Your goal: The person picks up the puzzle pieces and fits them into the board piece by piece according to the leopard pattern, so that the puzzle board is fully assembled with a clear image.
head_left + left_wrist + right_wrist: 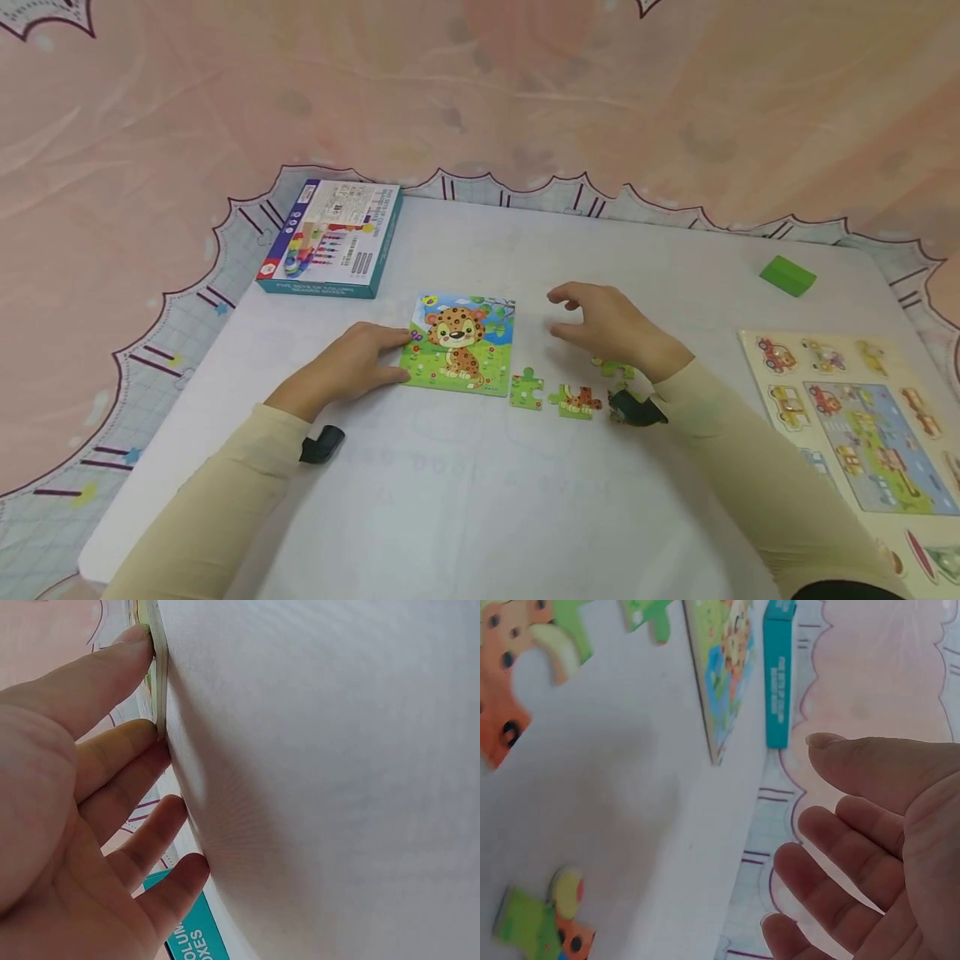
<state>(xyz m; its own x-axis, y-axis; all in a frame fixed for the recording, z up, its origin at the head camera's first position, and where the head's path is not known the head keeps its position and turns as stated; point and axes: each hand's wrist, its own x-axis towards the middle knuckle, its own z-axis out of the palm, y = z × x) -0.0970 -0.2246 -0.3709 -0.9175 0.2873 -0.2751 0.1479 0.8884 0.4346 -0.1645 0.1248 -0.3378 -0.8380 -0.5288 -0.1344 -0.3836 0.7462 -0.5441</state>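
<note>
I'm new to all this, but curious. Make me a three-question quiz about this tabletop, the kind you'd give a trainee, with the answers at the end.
1. In the head view, what touches the left edge of the leopard board?
2. True or false: the green block lies apart from the board with vehicle pictures.
3. The loose puzzle piece nearest the leopard board is mostly: a) orange, b) green, c) blue.

Key:
1. The person's left hand.
2. True.
3. b.
</note>
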